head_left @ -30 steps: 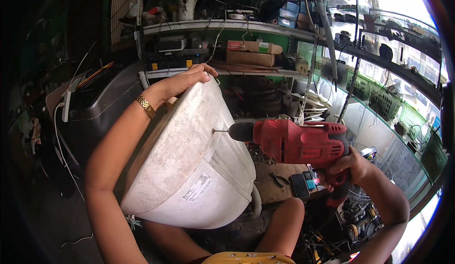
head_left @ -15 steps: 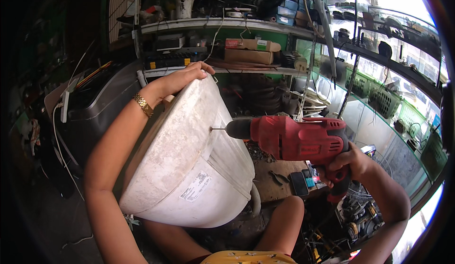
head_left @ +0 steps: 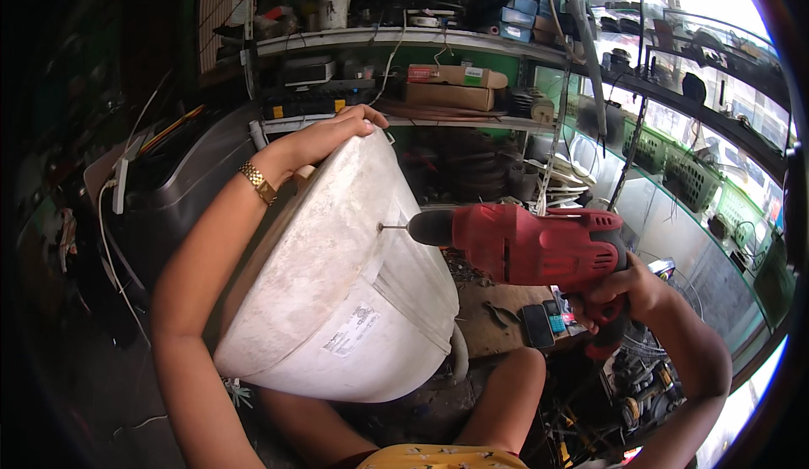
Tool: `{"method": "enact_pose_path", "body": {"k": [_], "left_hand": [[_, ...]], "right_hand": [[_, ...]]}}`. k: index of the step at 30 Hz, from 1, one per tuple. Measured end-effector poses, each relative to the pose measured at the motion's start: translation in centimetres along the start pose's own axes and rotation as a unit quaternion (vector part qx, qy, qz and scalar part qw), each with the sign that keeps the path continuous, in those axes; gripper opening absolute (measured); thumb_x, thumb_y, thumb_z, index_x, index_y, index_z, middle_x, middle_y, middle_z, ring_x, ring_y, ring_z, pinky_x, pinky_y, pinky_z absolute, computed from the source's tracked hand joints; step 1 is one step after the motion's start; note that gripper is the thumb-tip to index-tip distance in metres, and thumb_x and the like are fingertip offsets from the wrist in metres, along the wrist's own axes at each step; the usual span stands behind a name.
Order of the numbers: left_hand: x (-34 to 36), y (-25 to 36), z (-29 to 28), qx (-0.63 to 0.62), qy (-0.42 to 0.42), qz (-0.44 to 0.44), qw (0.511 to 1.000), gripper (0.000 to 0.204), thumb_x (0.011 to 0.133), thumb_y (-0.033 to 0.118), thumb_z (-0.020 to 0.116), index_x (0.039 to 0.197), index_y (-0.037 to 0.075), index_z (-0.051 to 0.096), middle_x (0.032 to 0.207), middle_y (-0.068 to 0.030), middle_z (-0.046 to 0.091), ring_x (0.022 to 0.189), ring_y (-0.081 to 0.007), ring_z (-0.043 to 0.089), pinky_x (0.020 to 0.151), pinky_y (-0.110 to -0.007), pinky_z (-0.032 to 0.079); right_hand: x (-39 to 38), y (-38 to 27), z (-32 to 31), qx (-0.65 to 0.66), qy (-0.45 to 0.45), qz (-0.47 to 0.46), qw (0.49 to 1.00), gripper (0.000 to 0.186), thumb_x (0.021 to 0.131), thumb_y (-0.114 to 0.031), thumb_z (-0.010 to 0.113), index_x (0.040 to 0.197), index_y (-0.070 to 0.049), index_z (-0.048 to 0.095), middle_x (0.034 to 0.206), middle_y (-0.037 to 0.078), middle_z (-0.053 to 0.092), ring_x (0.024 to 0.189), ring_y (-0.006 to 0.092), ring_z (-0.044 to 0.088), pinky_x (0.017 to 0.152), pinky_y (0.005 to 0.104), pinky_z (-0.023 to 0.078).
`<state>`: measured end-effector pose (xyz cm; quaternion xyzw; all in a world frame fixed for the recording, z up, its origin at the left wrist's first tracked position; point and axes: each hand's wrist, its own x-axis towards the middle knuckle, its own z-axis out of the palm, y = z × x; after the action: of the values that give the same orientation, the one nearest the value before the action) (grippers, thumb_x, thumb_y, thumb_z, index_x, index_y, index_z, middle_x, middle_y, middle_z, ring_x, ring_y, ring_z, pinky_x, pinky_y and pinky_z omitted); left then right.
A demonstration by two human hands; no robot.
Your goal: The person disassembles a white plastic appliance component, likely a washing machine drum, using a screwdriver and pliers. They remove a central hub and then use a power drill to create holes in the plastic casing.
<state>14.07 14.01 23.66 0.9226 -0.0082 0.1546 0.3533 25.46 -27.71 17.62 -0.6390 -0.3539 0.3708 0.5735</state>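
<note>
My left hand (head_left: 329,140) is closed on the upper rim of a large, stained white housing (head_left: 295,300), which is tilted between my arms over my lap and has a paper label and a hose at its lower right. With my right hand (head_left: 628,292) I grip a red power drill (head_left: 531,246) by its handle. The drill lies level, its thin bit (head_left: 394,226) touching a small rusty spot on the housing’s face. The housing’s far side is hidden.
Metal shelves (head_left: 404,37) of boxes and parts stand ahead. A dark grey appliance (head_left: 177,182) is at left, a glass cabinet (head_left: 691,250) at right. A board (head_left: 480,334) holds pliers (head_left: 501,313) and a phone (head_left: 535,326). Tools (head_left: 636,385) are heaped at lower right.
The drill and housing have shifted very slightly in the view, the drill ending a little higher than a second ago. Both hands keep their grips and the bit stays on the same spot.
</note>
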Motion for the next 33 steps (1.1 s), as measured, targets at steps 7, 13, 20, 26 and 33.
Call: {"method": "enact_pose_path", "body": {"k": [7, 13, 20, 26, 33], "left_hand": [[1.7, 0.7, 1.6, 0.006, -0.014, 0.021, 1.000, 0.051, 0.089, 0.043, 0.038, 0.128, 0.012, 0.049, 0.124, -0.0106, 0.051, 0.117, -0.0189, 0.047, 0.102, -0.033, 0.033], [0.0, 0.4, 0.1, 0.042, 0.001, 0.001, 0.999, 0.051, 0.089, 0.043, 0.037, 0.128, 0.013, 0.049, 0.125, -0.0110, 0.051, 0.119, -0.0202, 0.046, 0.103, -0.034, 0.033], [1.3, 0.7, 1.2, 0.020, -0.013, 0.016, 1.000, 0.052, 0.089, 0.044, 0.036, 0.128, 0.012, 0.049, 0.126, -0.0116, 0.050, 0.120, -0.0207, 0.046, 0.104, -0.035, 0.032], [0.7, 0.2, 0.5, 0.046, -0.004, 0.018, 0.999, 0.052, 0.089, 0.045, 0.036, 0.127, 0.012, 0.049, 0.126, -0.0107, 0.049, 0.120, -0.0209, 0.046, 0.104, -0.035, 0.032], [0.9, 0.5, 0.5, 0.044, -0.008, 0.024, 0.999, 0.048, 0.090, 0.040, 0.037, 0.126, 0.012, 0.049, 0.127, -0.0086, 0.048, 0.122, -0.0196, 0.043, 0.105, -0.035, 0.031]], "right_hand": [[-2.1, -0.1, -0.3, 0.012, 0.036, 0.002, 0.999, 0.048, 0.060, -0.005, 0.059, 0.106, 0.008, 0.056, 0.075, 0.019, 0.063, 0.059, 0.0274, 0.063, 0.052, 0.0377, 0.052], [0.1, 0.8, -0.6, 0.027, -0.002, -0.008, 1.000, 0.047, 0.061, -0.005, 0.059, 0.106, 0.008, 0.057, 0.075, 0.019, 0.064, 0.059, 0.0272, 0.063, 0.053, 0.0375, 0.053], [-1.7, 0.0, -0.2, 0.018, 0.035, 0.004, 0.999, 0.046, 0.061, -0.005, 0.058, 0.106, 0.007, 0.057, 0.075, 0.019, 0.064, 0.059, 0.0273, 0.063, 0.053, 0.0371, 0.052], [-0.7, 0.4, -0.4, 0.030, 0.012, 0.004, 0.999, 0.046, 0.060, -0.005, 0.059, 0.105, 0.007, 0.057, 0.074, 0.019, 0.063, 0.058, 0.0272, 0.062, 0.053, 0.0372, 0.052], [-0.9, 0.3, -0.6, 0.021, 0.016, 0.006, 1.000, 0.046, 0.060, -0.006, 0.059, 0.104, 0.007, 0.057, 0.073, 0.019, 0.063, 0.058, 0.0269, 0.062, 0.052, 0.0377, 0.051]]}}
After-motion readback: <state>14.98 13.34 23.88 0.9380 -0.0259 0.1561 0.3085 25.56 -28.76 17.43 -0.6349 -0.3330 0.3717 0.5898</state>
